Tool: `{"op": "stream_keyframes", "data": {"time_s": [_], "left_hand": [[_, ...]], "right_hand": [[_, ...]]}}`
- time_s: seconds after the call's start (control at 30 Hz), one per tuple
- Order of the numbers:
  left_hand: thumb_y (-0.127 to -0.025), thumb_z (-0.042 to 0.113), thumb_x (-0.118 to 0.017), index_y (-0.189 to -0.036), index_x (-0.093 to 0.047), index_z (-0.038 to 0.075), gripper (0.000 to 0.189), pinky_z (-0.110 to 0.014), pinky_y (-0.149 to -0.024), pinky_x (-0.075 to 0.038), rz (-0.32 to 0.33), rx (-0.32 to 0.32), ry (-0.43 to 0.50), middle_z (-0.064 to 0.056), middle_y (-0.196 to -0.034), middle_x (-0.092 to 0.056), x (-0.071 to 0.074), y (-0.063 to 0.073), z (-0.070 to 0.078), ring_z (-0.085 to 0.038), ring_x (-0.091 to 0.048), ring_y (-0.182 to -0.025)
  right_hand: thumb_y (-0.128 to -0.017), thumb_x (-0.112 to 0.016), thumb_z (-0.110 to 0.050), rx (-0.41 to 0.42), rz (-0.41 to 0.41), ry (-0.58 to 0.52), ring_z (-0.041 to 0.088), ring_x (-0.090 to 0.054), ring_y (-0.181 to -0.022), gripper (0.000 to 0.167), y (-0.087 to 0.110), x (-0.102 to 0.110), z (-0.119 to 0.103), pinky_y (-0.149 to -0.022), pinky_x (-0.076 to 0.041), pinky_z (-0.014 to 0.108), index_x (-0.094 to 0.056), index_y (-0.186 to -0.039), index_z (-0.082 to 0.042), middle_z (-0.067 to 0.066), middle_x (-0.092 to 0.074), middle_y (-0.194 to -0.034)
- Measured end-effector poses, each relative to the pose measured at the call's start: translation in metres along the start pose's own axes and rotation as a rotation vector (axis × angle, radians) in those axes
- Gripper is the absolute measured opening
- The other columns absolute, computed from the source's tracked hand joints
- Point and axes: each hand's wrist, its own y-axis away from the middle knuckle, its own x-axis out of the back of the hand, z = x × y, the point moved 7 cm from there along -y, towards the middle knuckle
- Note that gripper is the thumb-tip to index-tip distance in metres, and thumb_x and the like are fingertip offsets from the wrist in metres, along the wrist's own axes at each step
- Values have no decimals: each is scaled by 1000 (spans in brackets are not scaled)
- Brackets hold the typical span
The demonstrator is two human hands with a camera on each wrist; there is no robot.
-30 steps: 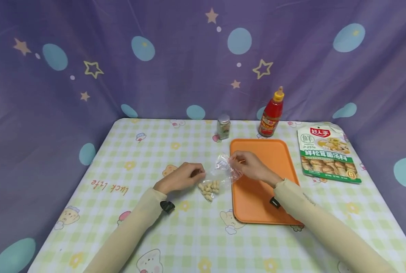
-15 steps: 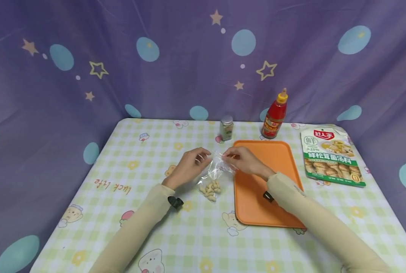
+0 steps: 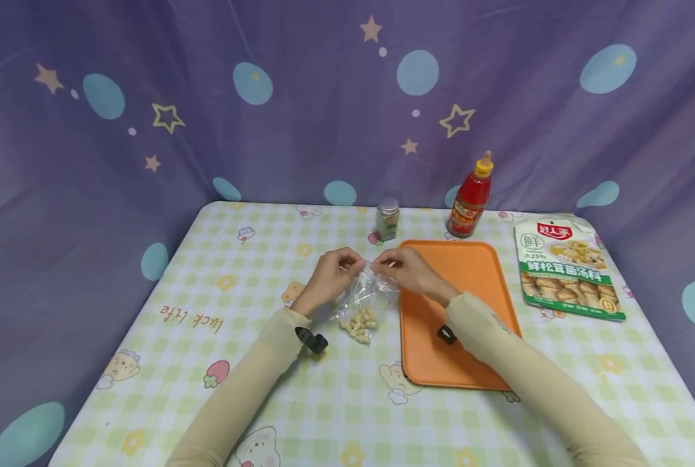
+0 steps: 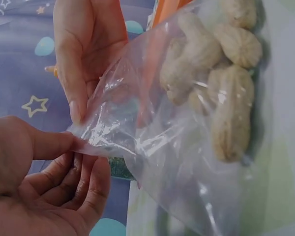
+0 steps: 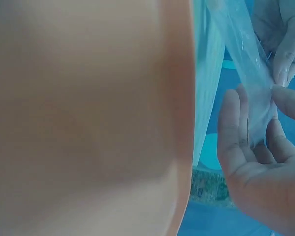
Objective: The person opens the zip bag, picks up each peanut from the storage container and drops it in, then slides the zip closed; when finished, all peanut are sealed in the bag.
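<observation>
A clear plastic bag (image 3: 362, 296) with several unshelled peanuts (image 3: 359, 324) in its lower end lies on the checked tablecloth, left of the orange tray. My left hand (image 3: 337, 275) pinches the bag's upper edge between thumb and forefinger. Close beside it, my right hand (image 3: 410, 271) pinches the same edge, its wrist above the tray. In the left wrist view the peanuts (image 4: 231, 113) show through the stretched film, and the thumb and finger of the left hand (image 4: 54, 177) meet on the bag's corner. The right wrist view shows the film running into the right hand (image 5: 260, 162).
The orange tray (image 3: 464, 350) lies under the right forearm. Behind stand a small spice jar (image 3: 388, 220) with a grey lid and a red sauce bottle (image 3: 469, 201) with a yellow cap. A green and white food pouch (image 3: 568, 266) lies at the right.
The left hand has come up and right to the bag's top and now pinches it. The right hand has shifted slightly left, bringing the two hands together. The peanuts stay nearly in place.
</observation>
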Motion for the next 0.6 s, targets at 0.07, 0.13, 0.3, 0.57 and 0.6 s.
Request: {"op": "stream_keyframes", "data": {"time_s": [0.07,0.13,0.3,0.57,0.6], "left_hand": [[-104,17,-65,-103,-74,3,17,-30,-79,-58,-10,14,8,-15,-99,-77,-1,0,0,-23,-74,-87],[-104,18,-65,-104,-74,3,18,-29,-78,-58,-10,28,12,-15,-99,-77,-1,0,1,-23,-73,-88],[-104,19,-66,-102,-74,3,18,-28,-75,-56,17,40,21,-16,-94,-76,1,1,3,-22,-72,-82],[-102,12,-67,-97,-72,1,13,-23,-69,-52,62,56,27,-15,-88,-73,-1,3,4,-16,-67,-75],[-102,11,-66,-96,-72,1,13,-23,-68,-52,69,61,25,-15,-87,-72,-1,3,4,-16,-66,-74]], "right_hand": [[-103,-68,-27,-3,3,-19,18,-67,-88,25,-1,-1,-1,-77,-51,26,-79,-112,-6,10,-76,-108],[-102,-69,-27,-19,5,-48,18,-66,-89,24,-2,-3,-1,-76,-51,26,-79,-111,-7,10,-76,-108],[-101,-70,-27,-62,9,-106,14,-62,-86,21,-2,-4,-1,-76,-50,28,-80,-109,-10,7,-75,-106],[-103,-68,-27,-62,15,-100,14,-58,-84,23,-3,-8,-2,-76,-48,28,-79,-107,-8,3,-71,-97],[-103,-68,-27,-55,15,-88,15,-58,-85,23,-3,-8,-3,-77,-49,28,-78,-107,-7,4,-71,-98]]}}
